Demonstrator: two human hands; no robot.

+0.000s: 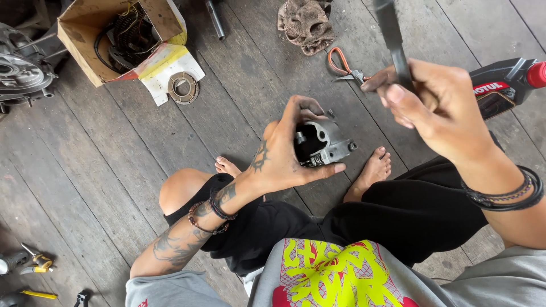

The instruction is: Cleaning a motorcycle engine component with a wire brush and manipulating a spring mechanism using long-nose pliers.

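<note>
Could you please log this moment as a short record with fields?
Setting: person seated on a wooden plank floor
Left hand: grips a grey metal engine part
Right hand: raised, holding a dark flat tool
Beyond the hands: orange-handled pliers, brown rag, dark bottle with red cap
Upper left: open cardboard box of wired parts, metal ring beside it
Lower left: small hand tools

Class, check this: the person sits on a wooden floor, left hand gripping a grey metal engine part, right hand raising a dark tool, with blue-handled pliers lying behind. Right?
Not quite. In the head view the pliers have orange handles, not blue. The left hand grips the engine part; the right hand raises the tool.
</note>
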